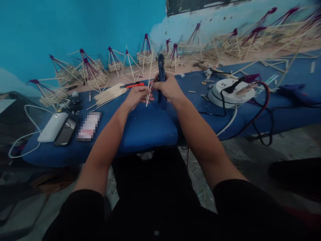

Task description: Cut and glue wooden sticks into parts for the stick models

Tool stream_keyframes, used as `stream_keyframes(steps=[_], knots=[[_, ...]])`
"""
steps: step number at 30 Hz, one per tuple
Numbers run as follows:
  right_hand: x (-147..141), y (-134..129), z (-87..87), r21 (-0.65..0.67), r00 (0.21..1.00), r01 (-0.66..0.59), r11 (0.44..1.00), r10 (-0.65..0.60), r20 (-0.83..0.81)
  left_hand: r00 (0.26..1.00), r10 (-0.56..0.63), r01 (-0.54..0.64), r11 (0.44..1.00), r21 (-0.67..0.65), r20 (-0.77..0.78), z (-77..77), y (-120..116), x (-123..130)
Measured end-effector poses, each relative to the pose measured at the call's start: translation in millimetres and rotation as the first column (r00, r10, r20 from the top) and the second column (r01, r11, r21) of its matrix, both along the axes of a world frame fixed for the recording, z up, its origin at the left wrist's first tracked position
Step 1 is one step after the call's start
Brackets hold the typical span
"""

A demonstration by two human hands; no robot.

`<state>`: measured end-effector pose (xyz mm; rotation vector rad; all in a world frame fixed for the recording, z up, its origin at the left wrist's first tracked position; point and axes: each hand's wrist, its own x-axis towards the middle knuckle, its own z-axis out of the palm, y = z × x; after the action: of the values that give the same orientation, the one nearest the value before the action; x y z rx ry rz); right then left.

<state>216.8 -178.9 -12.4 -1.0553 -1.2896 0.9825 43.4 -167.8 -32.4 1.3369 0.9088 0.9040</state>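
My left hand [137, 96] is closed, pinching thin pale wooden sticks [150, 72] that stand nearly upright; two seem to lie close together. Right beside it, my right hand [172, 87] is wrapped around a dark blue hand tool [161, 65], held upright; its exact kind is unclear. The right fingertips come close to the sticks, and whether they touch is hard to see. Behind my left hand lies a loose bundle of wooden sticks [110, 95], with an orange and black cutter [134, 85] at its end.
Stick frames with purple tips [92, 72] line the back of the blue table [150, 132]. Two phones [65, 132] [89, 126] and a white device [53, 127] with a cable lie left. At right stands a round white power socket [229, 93] with trailing cords.
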Motion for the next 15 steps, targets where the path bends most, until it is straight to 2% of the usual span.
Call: stream_keyframes(steps=[6,10,15], knots=[[3.9,0.4,-0.6,-0.012,1.000,0.012,1.000,-0.012,0.019,1.000,0.008,-0.008,1.000,0.023,-0.009,3.4,-3.6,-0.6],[6.7,0.1,-2.6,0.017,0.999,-0.034,0.999,0.034,-0.024,1.000,0.020,-0.020,0.998,0.060,0.000,5.8,-4.1,-3.2],[3.9,-2.3,-3.2,0.014,0.996,-0.063,0.998,0.064,-0.067,1.000,-0.009,0.010,0.999,0.047,-0.011,9.8,-5.8,-7.0]])
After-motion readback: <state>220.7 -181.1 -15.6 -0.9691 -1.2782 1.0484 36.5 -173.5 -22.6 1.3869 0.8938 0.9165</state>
